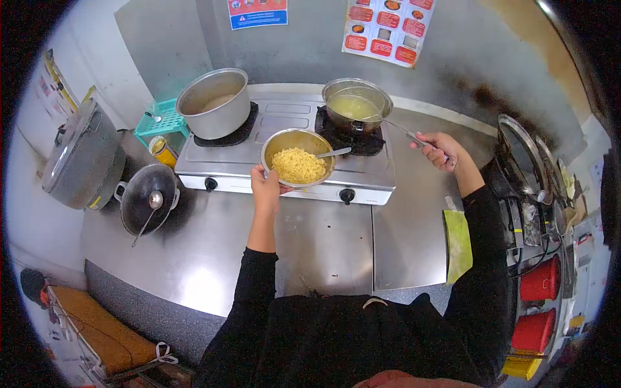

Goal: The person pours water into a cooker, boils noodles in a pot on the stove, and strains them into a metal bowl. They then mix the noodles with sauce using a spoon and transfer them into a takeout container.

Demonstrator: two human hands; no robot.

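My left hand (265, 189) is closed on the rim of a metal bowl (266, 154), held over the front of the stove and tilted toward me. Cooked yellow noodles (299, 165) fill much of it, and a spoon (334, 152) leans out over its right side. My right hand (438, 150) grips the handle of a wire strainer (406, 132). The strainer's head reaches into a pot (331, 114) of yellowish liquid on the right burner; how deep it sits I cannot tell.
A large pot (213, 116) stands on the left burner of the two-burner stove (284, 184). Left of it are a black wok (137, 200) with a ladle (155, 200), a teal basket (165, 121) and a big lidded pot (77, 161). At right lie a green cloth (458, 246) and leaning lids (521, 152).
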